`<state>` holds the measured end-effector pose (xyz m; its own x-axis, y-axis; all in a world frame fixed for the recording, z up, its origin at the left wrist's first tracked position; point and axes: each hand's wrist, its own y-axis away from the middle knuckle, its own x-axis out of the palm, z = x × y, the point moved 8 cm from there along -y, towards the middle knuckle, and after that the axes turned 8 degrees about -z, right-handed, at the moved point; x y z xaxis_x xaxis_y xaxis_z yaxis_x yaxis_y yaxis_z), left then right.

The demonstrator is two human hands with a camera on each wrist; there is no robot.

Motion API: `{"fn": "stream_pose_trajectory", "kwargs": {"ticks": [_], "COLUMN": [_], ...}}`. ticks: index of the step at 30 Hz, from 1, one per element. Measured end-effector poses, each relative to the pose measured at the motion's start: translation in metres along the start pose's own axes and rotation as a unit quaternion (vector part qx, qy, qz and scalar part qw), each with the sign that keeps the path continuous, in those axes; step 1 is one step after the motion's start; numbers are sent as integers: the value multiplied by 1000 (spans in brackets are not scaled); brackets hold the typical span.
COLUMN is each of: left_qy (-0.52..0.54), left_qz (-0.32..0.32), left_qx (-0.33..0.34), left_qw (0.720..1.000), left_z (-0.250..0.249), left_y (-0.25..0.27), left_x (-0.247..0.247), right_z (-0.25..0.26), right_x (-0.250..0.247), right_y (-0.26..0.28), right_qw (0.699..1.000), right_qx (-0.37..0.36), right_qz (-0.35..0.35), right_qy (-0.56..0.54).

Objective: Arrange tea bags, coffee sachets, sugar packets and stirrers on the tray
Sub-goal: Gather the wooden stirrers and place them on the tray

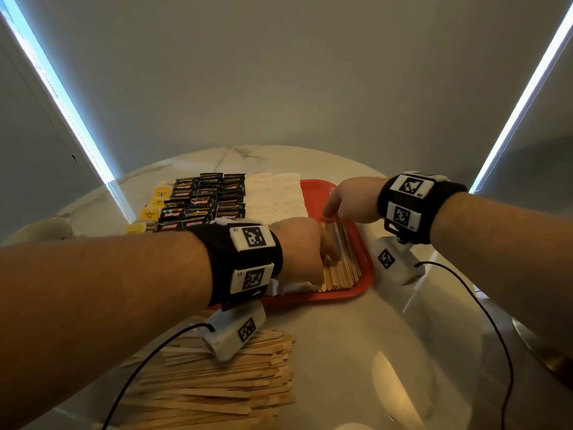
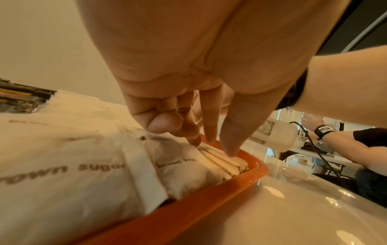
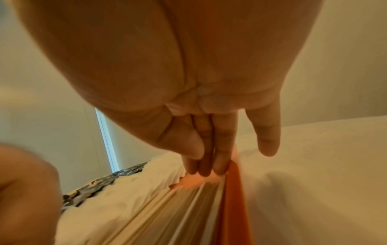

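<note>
A red tray [image 1: 350, 293] on the white table holds yellow tea bags [image 1: 155, 206], black coffee sachets [image 1: 201, 200], white sugar packets [image 1: 276, 193] and a row of wooden stirrers [image 1: 344, 265] along its right side. My left hand [image 1: 330, 259] presses its fingertips [image 2: 229, 152] down on the near end of the stirrers [image 2: 222, 160], beside the sugar packets [image 2: 83, 157]. My right hand [image 1: 328, 214] points straight fingers [image 3: 206, 167] down against the far ends of the stirrers [image 3: 167, 215], just inside the tray rim [image 3: 232, 199]. Neither hand grips anything.
A loose pile of wooden stirrers [image 1: 217, 383] lies on the marble table [image 1: 341, 352] in front of the tray, under my left forearm. Cables trail from both wrist cameras. Another person's arm [image 2: 356, 149] shows beyond the table on the right.
</note>
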<state>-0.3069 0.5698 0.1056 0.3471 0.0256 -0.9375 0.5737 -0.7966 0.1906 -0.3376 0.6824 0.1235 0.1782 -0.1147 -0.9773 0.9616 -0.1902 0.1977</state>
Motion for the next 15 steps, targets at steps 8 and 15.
{"fn": "stream_pose_trajectory", "kwargs": {"ticks": [8, 15], "left_qy": [18, -21], "left_qz": [-9, -18], "left_qx": [5, -9], "left_qw": [1000, 1000], "left_z": [-1, 5], "left_y": [2, -1], "left_x": [0, 2], "right_z": [2, 7], "right_x": [1, 4], "right_y": [-1, -2], "right_qw": [999, 997], "right_qx": [-24, -38], "right_qz": [-18, 1], "right_qy": [-44, -73]}}
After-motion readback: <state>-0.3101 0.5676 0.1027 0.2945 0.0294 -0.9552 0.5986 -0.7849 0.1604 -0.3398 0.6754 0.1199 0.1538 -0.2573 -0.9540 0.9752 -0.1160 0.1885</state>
